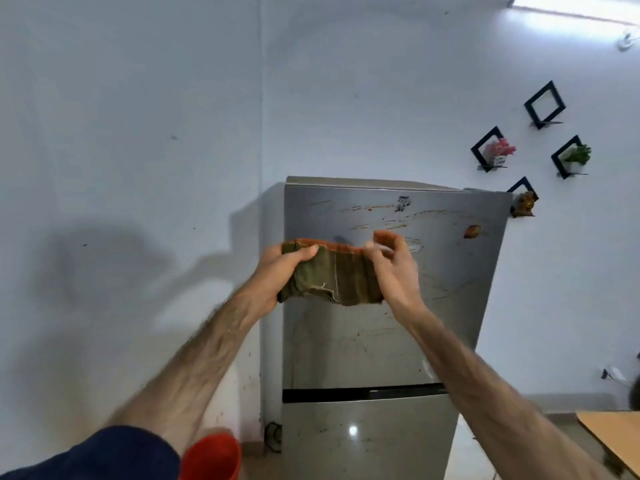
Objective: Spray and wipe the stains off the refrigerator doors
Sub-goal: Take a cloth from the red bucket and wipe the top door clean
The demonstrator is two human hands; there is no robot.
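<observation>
Left hand (pixel 280 271) curled tight round one end of the cloth (pixel 332 275), thumb on top. Cloth stretched across in front of the stained upper fridge door (pixel 450 271). Right hand (pixel 394 268) pinching the other end, fingers bent, blurred.

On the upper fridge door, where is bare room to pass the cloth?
Bare steel lies on the upper door below the cloth, down to the black gap. Above both hands, left hand and right hand, orange streaks crowd it.
</observation>
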